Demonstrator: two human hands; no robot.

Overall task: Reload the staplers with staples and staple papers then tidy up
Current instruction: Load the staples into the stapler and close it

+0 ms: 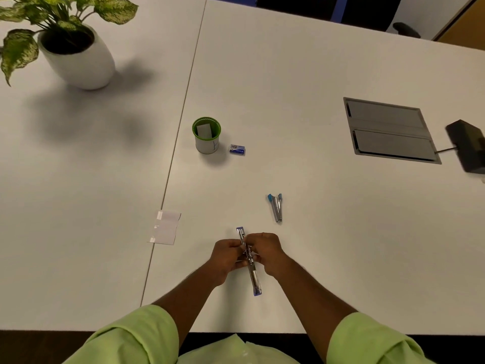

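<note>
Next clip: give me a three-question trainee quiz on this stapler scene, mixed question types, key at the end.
1. True or false: both hands grip the opened stapler.
2. What lies just right of the green cup? A) staple box B) scissors C) tape
3. Fill in: the second stapler lies on the table, ____ by either hand.

Key: 1 true: left hand and right hand both hold it. 2 A, the staple box. 3 untouched.

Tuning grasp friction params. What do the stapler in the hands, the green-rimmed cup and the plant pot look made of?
Stapler in the hands: shiny metal by its bright glints, with blue end caps, probably plastic.
Green-rimmed cup: matte white wall, green rim; plastic likely, unsure.
Plant pot: smooth white, soft sheen; glazed ceramic or plastic, can't tell.
</note>
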